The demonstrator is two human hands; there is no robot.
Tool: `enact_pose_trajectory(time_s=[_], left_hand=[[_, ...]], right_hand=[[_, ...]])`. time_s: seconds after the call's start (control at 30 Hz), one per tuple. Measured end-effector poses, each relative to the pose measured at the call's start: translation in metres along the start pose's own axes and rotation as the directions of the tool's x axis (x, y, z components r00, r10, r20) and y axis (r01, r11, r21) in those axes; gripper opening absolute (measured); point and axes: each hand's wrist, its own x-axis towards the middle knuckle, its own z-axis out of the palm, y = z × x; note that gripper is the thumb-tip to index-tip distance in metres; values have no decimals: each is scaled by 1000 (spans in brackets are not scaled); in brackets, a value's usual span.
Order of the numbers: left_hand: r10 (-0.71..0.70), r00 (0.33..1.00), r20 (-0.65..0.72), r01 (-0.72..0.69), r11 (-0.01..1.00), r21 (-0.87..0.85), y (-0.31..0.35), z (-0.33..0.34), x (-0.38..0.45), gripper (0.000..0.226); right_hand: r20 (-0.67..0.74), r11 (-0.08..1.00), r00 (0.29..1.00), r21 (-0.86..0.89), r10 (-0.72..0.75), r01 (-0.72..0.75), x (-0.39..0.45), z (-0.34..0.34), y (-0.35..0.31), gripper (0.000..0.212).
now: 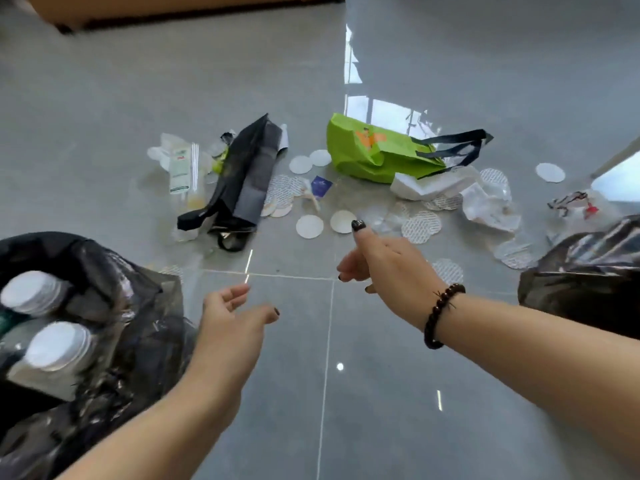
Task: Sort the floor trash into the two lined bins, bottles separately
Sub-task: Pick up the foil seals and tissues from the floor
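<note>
Left hand (230, 315) at lower centre of the frame, fingers relaxed and spread, holding nothing; right hand (382, 263) at centre, thumb raised, fingers loosely curled, also holding nothing; a dark bead bracelet (441, 315) on its wrist. Black-lined bin (138, 306) at lower left contains white-capped bottles (52, 344); second lined bin (585, 271) at right edge. Floor trash lies across the middle: black bag (242, 178), green bag (374, 150), white round discs (309, 226), crumpled white paper (429, 187), all beyond both hands.
</note>
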Motion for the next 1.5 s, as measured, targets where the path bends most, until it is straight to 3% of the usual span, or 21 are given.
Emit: enact_pose_trajectory(time_s=[0.1, 0.17, 0.43, 0.53, 0.63, 0.77, 0.93, 1.0, 1.17, 1.27, 1.37, 1.43, 1.5], left_hand=[[-12, 989, -147, 7, 999, -34, -22, -29, 12, 52], [8, 990, -142, -16, 998, -61, -27, -41, 17, 53], [46, 977, -206, -64, 995, -82, -37, -79, 44, 52], [104, 948, -302, -114, 993, -18, -36, -96, 74, 44], [163, 915, -370, -102, 978, 180, -39, -109, 121, 46], [204, 941, -271, -64, 892, 448, -49, -101, 183, 53], [184, 978, -94, -60, 689, 723, -57, -88, 233, 69], [163, 980, -112, -29, 680, 733, -58, -89, 246, 67], [173, 949, -264, 28, 788, 615, -74, -85, 262, 49], [212, 932, -293, -6, 820, 572, -85, -85, 261, 46], [181, 929, -322, -24, 900, 436, -79, -90, 255, 58], [154, 936, -318, -24, 926, 377, -74, -93, 253, 62], [152, 936, -317, -26, 929, 369, -73, -92, 250, 48]], right_hand=[[44, 983, 987, 92, 156, -160, 30, 42, -6, 62], [73, 962, 974, 156, 215, -224, 42, 65, -7, 60], [225, 932, 934, 174, 278, -319, 71, 135, -7, 56], [245, 929, 930, 185, 274, -322, 82, 145, -8, 55], [247, 917, 921, 187, 303, -352, 92, 149, -3, 51], [222, 888, 891, 156, 396, -433, 101, 147, 15, 45], [170, 873, 862, 23, 477, -488, 107, 123, 32, 27], [128, 878, 870, -9, 476, -479, 113, 110, 33, 19], [-94, 904, 900, -11, 425, -428, 161, 88, 42, 6], [-244, 932, 915, -90, 322, -352, 193, 84, 46, 21], [-324, 933, 941, -299, 97, -199, 210, 83, 42, 43], [-187, 824, 982, -561, -31, -81, 210, 85, 45, 52], [7, 630, 1000, -777, 9, 0, 205, 96, 55, 57]])
